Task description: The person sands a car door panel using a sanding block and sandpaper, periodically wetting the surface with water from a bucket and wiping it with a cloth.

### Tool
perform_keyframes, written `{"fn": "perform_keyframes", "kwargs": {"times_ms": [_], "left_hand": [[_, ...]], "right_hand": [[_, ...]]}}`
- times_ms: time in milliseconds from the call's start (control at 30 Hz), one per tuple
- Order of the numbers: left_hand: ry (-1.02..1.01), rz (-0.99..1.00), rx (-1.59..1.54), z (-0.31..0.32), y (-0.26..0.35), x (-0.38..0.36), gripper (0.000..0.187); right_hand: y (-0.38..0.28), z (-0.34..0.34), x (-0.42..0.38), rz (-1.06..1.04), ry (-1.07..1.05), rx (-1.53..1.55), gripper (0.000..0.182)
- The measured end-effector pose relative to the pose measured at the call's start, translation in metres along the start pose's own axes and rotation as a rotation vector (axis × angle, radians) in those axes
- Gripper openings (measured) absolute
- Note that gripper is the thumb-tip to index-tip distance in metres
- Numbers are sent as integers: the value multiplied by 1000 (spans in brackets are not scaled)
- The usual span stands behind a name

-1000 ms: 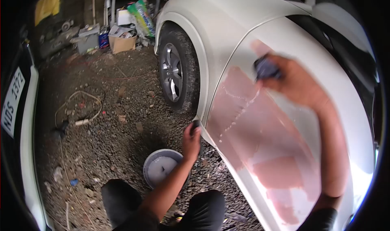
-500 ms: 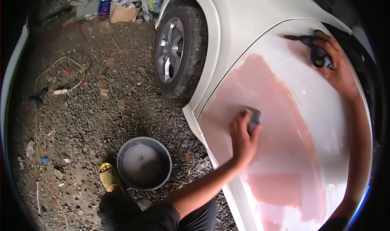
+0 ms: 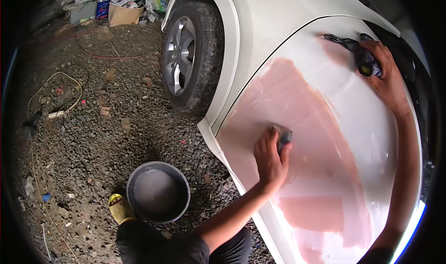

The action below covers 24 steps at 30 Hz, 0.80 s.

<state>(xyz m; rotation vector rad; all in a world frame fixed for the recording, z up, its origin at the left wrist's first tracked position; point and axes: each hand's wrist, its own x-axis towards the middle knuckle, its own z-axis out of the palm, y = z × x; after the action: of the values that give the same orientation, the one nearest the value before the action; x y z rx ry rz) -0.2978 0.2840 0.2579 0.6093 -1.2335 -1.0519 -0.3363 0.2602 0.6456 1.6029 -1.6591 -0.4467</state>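
Observation:
My left hand (image 3: 270,161) is closed around a small dark sanding block (image 3: 284,137), which lies against the pink filler patch (image 3: 304,124) on the white car door (image 3: 367,138). The patch looks wet and shiny, with white paint along its right side. Higher up, my right hand (image 3: 389,80) is wrapped around a black object (image 3: 370,65) with a yellowish round end. Its exact kind I cannot tell. A black strip (image 3: 339,41) extends left from it across the panel, over a smaller pinkish area.
A dark bucket (image 3: 185,195) of cloudy grey water stands on the gravel (image 3: 111,148) beside my yellow sandal (image 3: 120,208). The car's wheel (image 3: 193,55) is beyond it. A pale cord (image 3: 69,74) lies at left; a cardboard box (image 3: 125,15) and clutter are at the back.
The view has shifted slightly, so the wheel and bucket appear farther left. My left hand and the block stay on the pink patch; my right hand keeps its hold on the black object.

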Motion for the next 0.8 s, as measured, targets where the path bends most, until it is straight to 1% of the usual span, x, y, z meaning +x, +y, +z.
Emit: {"fn": "perform_keyframes", "kwargs": {"times_ms": [33,100,167,200,233,267,300,367,400,467,500,600,633,667,700,767,800], "left_hand": [[23,-7,-1,2,-5,19,45],[56,-22,-2,2,-22,92,44],[75,-106,4,1,-27,126,45],[67,-102,10,0,-28,120,48],[22,-96,19,-2,-24,90,50],[-15,-91,30,-1,-17,46,51],[-47,-85,40,1,-14,22,52],[-43,-10,33,1,-18,8,54],[-44,25,28,1,-19,3,54],[12,-73,20,-2,-27,82,51],[44,-114,17,-2,-33,109,50],[44,-90,55,-6,-28,102,49],[-38,-120,6,-7,-17,68,51],[-39,-72,10,-7,-4,26,51],[-50,-24,16,-14,9,8,51],[-37,-10,38,-5,-8,19,50],[-30,-5,48,-3,-14,39,50]], "right_hand": [[-2,0,2,17,15,21,56],[-8,0,4,61,39,65,57],[0,-1,9,34,-15,23,56],[5,-1,11,23,-36,2,55],[6,-1,8,29,-19,6,55],[6,2,7,25,1,10,54],[6,3,10,20,23,14,53],[6,7,8,29,46,43,52],[6,9,7,35,54,59,52],[8,8,9,30,43,77,51],[8,8,8,29,37,87,51],[11,7,9,31,25,57,51],[12,6,10,22,22,42,51],[14,6,13,18,27,53,51],[15,7,11,23,27,68,52],[14,10,8,40,19,73,53],[13,9,10,51,14,62,53]]}}
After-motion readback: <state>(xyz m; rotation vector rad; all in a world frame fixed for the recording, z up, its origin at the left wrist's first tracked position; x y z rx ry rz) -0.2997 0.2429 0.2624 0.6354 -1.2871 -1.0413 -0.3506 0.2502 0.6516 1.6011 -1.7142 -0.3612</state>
